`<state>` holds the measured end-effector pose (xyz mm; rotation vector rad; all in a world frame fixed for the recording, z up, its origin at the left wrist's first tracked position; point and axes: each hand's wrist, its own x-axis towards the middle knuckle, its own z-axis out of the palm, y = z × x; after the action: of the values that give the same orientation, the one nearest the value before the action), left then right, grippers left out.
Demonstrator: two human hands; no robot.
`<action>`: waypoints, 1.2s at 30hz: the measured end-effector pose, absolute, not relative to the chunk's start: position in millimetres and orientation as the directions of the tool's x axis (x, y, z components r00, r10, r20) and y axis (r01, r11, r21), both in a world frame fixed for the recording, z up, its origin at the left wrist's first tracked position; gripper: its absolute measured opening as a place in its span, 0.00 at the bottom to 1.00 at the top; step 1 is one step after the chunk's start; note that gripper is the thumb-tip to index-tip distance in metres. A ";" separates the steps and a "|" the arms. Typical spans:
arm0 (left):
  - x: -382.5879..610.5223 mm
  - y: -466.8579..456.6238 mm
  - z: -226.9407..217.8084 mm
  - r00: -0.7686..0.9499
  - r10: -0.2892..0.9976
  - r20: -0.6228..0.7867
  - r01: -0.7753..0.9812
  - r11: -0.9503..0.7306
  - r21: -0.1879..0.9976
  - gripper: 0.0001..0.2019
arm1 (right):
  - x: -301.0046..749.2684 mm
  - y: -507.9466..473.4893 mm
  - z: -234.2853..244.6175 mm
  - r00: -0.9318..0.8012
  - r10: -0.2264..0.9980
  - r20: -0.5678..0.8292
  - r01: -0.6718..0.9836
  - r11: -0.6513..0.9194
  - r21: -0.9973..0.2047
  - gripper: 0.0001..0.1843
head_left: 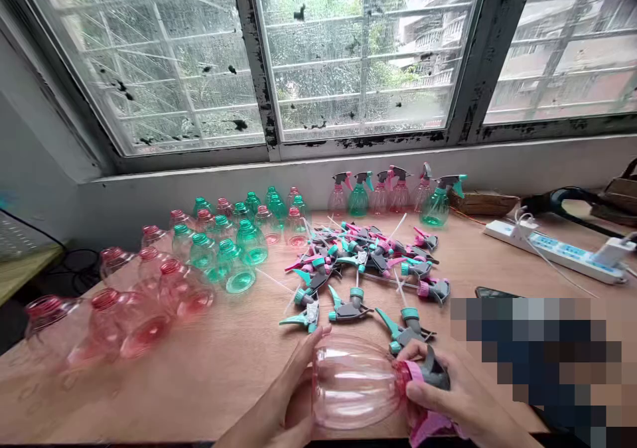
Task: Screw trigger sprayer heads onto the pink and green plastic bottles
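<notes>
A clear pink spray bottle [355, 383] lies on its side in the air at the table's front edge, its base to the left. My left hand [293, 395] is closed around the base end. At the neck, my right hand [442, 388] grips the pink and grey spray head [434, 371], which sits on the bottle's mouth. Whether its collar is fully tightened I cannot tell. Just beyond my hands lies a pile of loose spray heads [365, 252] in teal, pink and grey, with thin white tubes.
Open pink bottles [144, 322] and green bottles [239, 269] stand on the left of the wooden table [209, 388]. Several bottles with spray heads [398, 192] line the back wall. A white power strip [557, 252] lies right; a blurred-out patch covers the right front.
</notes>
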<state>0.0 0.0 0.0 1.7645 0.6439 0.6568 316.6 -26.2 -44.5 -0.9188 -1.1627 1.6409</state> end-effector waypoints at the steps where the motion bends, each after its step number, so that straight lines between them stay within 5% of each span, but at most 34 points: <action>1: 0.5 -0.9 -0.8 0.700 0.704 0.119 0.090 -0.253 0.963 0.40 | 317.0 -26.1 -46.6 -0.304 0.951 -0.064 -0.236 -0.140 -0.962 0.24; 6: 2.6 -5.9 1.3 0.702 0.709 0.064 0.086 -0.174 0.981 0.48 | 317.5 -26.8 -48.5 -0.272 0.960 -0.064 -0.208 -0.124 -0.970 0.24; 14: 4.1 -10.9 2.6 0.643 0.753 0.143 0.137 -0.296 0.945 0.37 | 314.4 -31.5 -28.8 -0.281 0.952 -0.123 -0.209 -0.186 -0.960 0.24; 20: 3.6 -10.3 8.3 0.716 0.691 0.104 0.094 -0.243 0.965 0.49 | 316.9 -36.0 -31.4 -0.093 0.991 -0.099 -0.005 -0.100 -0.995 0.28; 26: 6.0 -7.0 -2.2 0.629 0.764 0.147 0.152 -0.306 0.940 0.37 | 315.3 -36.0 -34.8 -0.005 0.996 -0.094 0.046 -0.093 -0.995 0.31; 31: 1.0 1.2 -15.1 0.642 0.757 0.119 0.139 -0.267 0.953 0.63 | 312.6 -34.0 -31.1 -0.145 0.988 -0.049 -0.053 -0.057 -0.997 0.24; 36: -3.1 -5.0 -8.1 0.609 0.792 0.049 0.129 -0.160 0.979 0.61 | 318.0 -49.3 -16.8 -0.046 0.976 0.212 0.241 0.217 -0.946 0.15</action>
<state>-3.1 -5.0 -8.1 1.6545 0.7736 0.6990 318.0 -49.3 -16.8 -1.2088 -1.4978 0.9321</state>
